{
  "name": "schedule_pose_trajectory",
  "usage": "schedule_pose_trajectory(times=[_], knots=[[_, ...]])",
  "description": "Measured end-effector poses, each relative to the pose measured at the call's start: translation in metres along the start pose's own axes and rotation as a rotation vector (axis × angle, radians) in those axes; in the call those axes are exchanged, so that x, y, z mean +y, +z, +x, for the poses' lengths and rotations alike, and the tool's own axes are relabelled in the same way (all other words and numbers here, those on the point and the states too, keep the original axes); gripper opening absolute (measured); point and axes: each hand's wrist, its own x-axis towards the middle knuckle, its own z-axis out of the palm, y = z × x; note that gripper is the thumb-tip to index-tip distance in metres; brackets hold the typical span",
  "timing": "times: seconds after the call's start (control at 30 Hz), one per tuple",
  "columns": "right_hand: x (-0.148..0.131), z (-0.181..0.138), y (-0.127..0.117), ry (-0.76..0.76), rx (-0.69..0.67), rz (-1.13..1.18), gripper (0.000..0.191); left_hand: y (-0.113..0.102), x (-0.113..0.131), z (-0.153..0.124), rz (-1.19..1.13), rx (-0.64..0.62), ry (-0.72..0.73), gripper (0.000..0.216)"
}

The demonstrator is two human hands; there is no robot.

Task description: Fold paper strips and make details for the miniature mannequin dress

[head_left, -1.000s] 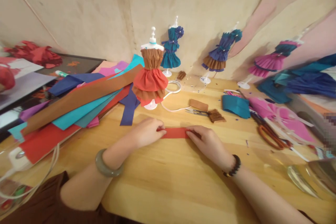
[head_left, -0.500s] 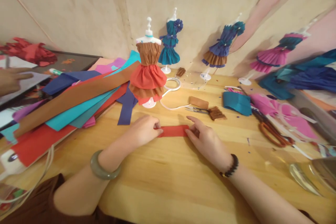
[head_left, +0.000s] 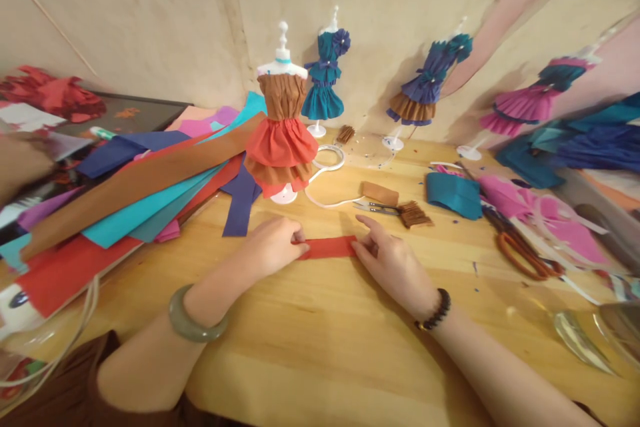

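Lying between both hands [head_left: 277, 245] [head_left: 394, 267]: red strip [head_left: 329, 247].

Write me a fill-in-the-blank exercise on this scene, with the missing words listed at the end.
1. A ____ strip stretches between the left hand and the right hand.
2. The smooth bangle is on the ____ wrist.
3. The large scissors lie on the person's ____ side.
4. In all, ____ small dresses are on white stands.

Missing words: red; left; right; four.
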Motion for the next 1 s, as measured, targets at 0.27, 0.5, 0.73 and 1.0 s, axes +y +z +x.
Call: schedule_pose_trajectory(times=[0.27,0.5,0.73,1.0], knots=[[0.000,0.000,0.000,0.000,-0.006,-0.002,0.040,-0.002,0.001,0.000,0.043,0.005,-0.015,0.021],[0.007,-0.002,0.000,-0.005,0.009,0.151,0.036,-0.001,-0.003,0.001,0.025,0.006,0.035,0.020],[0.007,-0.001,-0.002,0.067,0.016,0.490,0.038,-0.007,0.006,-0.004,-0.101,0.004,0.100,0.023],[-0.002,-0.003,-0.014,0.200,0.097,0.850,0.040,-0.016,0.018,-0.007,-0.499,0.209,0.272,0.024]])
